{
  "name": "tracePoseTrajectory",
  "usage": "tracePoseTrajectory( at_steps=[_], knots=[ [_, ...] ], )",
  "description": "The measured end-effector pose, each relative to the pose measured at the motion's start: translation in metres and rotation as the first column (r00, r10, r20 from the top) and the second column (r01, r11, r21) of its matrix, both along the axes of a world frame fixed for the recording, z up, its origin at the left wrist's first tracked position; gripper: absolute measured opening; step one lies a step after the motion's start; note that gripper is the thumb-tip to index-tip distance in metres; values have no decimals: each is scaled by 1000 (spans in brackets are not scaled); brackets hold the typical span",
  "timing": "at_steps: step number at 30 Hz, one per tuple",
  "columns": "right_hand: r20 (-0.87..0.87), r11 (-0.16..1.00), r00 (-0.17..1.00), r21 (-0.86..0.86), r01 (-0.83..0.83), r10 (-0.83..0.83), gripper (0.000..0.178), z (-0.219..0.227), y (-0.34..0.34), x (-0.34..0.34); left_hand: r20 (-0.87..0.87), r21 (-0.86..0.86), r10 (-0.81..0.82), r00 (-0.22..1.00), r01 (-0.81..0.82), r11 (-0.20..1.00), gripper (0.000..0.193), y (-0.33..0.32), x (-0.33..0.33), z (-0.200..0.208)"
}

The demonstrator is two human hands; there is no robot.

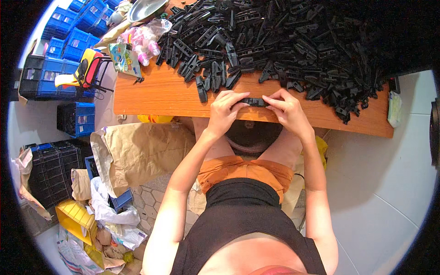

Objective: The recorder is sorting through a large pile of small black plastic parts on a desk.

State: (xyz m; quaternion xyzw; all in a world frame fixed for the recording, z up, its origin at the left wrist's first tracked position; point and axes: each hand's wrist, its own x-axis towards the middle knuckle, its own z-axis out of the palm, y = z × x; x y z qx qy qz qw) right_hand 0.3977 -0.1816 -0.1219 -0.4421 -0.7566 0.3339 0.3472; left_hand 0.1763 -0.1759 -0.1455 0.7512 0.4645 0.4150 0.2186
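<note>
A small black plastic part (pixel 255 102) is stretched level between my two hands, just above the front edge of the wooden table (pixel 160 94). My left hand (pixel 224 111) pinches its left end between thumb and fingers. At its right end, the fingertips of my right hand (pixel 288 111) are closed on it too. Its ends are hidden under my fingers. Beyond my hands lies a big heap of similar black plastic parts (pixel 275 41), a few of them lying loose near its front edge, such as one upright-lying piece (pixel 201 90) left of my left hand.
On the table's left stand pink-capped clear plastic bottles (pixel 144 43), a printed pouch (pixel 124 59) and a metal bowl (pixel 145 9). Blue crates (pixel 78 43) are stacked at the far left. A brown paper sack (pixel 142 151) and a yellow basket (pixel 75 220) sit below the table, left of my legs.
</note>
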Motion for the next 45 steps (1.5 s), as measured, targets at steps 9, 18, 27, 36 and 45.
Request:
tracePoseTrajectory(
  at_steps=[9, 18, 27, 36, 45],
  knots=[
    [78, 991, 997, 131, -30, 19, 45, -3, -3, -11, -30, 14, 1, 1000, -1, 1000, 36, -3, 0, 1],
    [28, 995, 999, 94, -22, 19, 37, -10, -28, -6, -148, 228, 295, 944, -258, 939, 24, -22, -12, 3],
    [22, 799, 818, 233, 555, -575, 26, 5, -5, 1, -282, 214, 570, 772, -528, 822, 32, -17, -58, -9],
    [138, 801, 826, 374, 467, -546, 23, -27, -6, 16, 15, -16, 672, 740, -672, 740, 27, -52, -48, -19],
    [-44, 919, 922, 75, 388, -386, 30, -12, -12, -10, -32, 144, 76, 997, -71, 987, 34, -27, 2, -4]
  ],
)
